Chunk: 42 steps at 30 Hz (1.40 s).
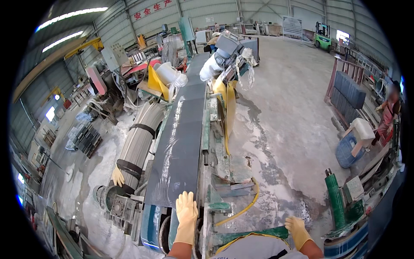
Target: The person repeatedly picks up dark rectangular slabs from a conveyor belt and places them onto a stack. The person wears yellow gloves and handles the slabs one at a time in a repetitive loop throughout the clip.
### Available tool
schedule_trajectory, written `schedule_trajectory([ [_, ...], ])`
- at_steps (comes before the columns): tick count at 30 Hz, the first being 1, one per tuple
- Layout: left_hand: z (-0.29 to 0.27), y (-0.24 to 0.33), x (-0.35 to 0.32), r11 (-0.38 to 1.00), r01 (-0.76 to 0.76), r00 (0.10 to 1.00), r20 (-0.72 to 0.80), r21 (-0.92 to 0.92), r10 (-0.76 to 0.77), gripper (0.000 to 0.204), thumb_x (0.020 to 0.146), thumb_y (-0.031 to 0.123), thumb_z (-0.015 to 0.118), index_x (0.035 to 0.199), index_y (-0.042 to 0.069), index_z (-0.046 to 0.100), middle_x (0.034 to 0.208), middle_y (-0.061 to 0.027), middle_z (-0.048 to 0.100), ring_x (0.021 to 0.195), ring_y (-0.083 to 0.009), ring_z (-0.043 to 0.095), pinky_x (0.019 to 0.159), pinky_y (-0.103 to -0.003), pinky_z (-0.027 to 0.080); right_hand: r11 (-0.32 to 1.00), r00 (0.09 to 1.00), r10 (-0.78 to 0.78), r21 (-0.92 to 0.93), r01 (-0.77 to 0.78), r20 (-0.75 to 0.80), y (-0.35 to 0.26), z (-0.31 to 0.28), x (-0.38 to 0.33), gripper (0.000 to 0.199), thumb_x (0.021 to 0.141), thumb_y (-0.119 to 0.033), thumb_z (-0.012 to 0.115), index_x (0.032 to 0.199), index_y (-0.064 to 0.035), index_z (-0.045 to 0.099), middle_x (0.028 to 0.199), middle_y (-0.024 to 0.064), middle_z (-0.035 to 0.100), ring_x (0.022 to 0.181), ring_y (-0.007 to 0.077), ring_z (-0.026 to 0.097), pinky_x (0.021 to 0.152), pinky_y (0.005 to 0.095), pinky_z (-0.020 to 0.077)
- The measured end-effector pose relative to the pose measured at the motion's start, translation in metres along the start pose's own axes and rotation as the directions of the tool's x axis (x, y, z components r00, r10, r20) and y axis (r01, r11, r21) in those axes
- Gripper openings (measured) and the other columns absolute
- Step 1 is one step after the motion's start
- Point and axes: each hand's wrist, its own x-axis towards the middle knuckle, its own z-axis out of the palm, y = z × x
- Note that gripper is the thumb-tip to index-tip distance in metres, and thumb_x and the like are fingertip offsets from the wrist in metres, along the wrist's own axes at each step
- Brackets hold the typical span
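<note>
My left hand (pixel 187 213), in a pale yellow glove, lies with fingers stretched out at the near end of a dark grey slab (pixel 177 146). The slab has a wet sheen and rests on a long conveyor; below it show the conveyor's blue side (pixel 150 224) and dark rollers. Nothing is in that hand. Off to the right, my right hand (pixel 296 228), gloved alike, hangs beside a green metal bar (pixel 258 234), its fingers curled, with nothing visible in them. A loose yellow glove (pixel 117 176) lies against the strapped grey bundle left of the conveyor.
A motor (pixel 118 205) sits left of the conveyor. Farther along stands a machine head (pixel 226 45) wrapped in plastic, with yellow flaps (pixel 230 101). A yellow hose (pixel 254 198) curves near my right. A blue barrel (pixel 346 151), a person (pixel 390 110) and a green forklift (pixel 322 36) are farther right.
</note>
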Motion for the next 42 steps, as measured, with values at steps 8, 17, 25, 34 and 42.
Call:
schedule_trajectory([
  [8, -0.003, -0.056, -0.030, 0.999, -0.042, 0.998, -0.041, 0.024, 0.043, 0.046, 0.093, 0.019, 0.063, 0.136, 0.005, 0.056, 0.139, -0.0222, 0.056, 0.128, -0.0415, 0.051, 0.109, -0.052, 0.039, 0.968, 0.996, 0.015, 0.251, 0.006, -0.082, 0.022, -0.152, 0.027, 0.032, 0.103, -0.029, 0.054, 0.118, -0.0015, 0.061, 0.101, 0.0191, 0.070, 0.070, 0.0402, 0.065, 0.055, 0.0510, 0.0497],
  [17, -0.004, -0.166, -0.025, 0.822, 0.519, 0.853, -0.078, 0.234, -0.516, 0.055, 0.097, 0.038, 0.060, 0.138, 0.003, 0.055, 0.143, -0.0257, 0.053, 0.130, -0.0397, 0.051, 0.106, -0.050, 0.041, 0.992, 0.997, -0.005, 0.126, 0.014, -0.075, 0.022, -0.121, 0.004, 0.023, 0.102, -0.026, 0.054, 0.102, -0.0041, 0.063, 0.093, 0.0178, 0.071, 0.067, 0.0350, 0.066, 0.057, 0.0465, 0.0538],
  [25, -0.047, -0.152, 0.004, 0.822, 0.492, 0.843, 0.077, 0.287, -0.532, 0.056, 0.104, 0.046, 0.053, 0.133, 0.000, 0.064, 0.129, -0.0255, 0.067, 0.117, -0.0408, 0.066, 0.098, -0.049, 0.054, 0.996, 1.000, 0.020, 0.087, -0.019, -0.008, 0.009, -0.099, 0.036, 0.026, 0.101, -0.028, 0.058, 0.106, -0.0038, 0.067, 0.106, 0.0184, 0.075, 0.073, 0.0330, 0.070, 0.062, 0.0431, 0.0578],
  [34, 0.030, -0.233, -0.039, 0.949, 0.082, 0.989, 0.090, 0.303, -0.114, 0.054, 0.103, 0.041, 0.054, 0.133, -0.004, 0.062, 0.129, -0.0288, 0.065, 0.118, -0.0430, 0.064, 0.098, -0.051, 0.053, 0.997, 0.998, 0.011, -0.071, -0.015, -0.057, 0.023, -0.043, 0.023, 0.032, 0.100, -0.032, 0.047, 0.110, -0.0055, 0.062, 0.095, 0.0114, 0.062, 0.073, 0.0248, 0.055, 0.064, 0.0383, 0.0461],
  [42, -0.014, -0.190, -0.034, 0.913, 0.001, 1.000, 0.000, 0.408, -0.001, 0.053, 0.103, 0.036, 0.055, 0.133, -0.008, 0.060, 0.129, -0.0317, 0.063, 0.120, -0.0450, 0.062, 0.099, -0.053, 0.051, 0.988, 0.997, -0.049, -0.146, 0.039, -0.067, 0.058, -0.075, 0.040, 0.024, 0.095, -0.030, 0.059, 0.100, -0.0069, 0.064, 0.087, 0.0076, 0.060, 0.065, 0.0218, 0.053, 0.057, 0.0376, 0.0432],
])
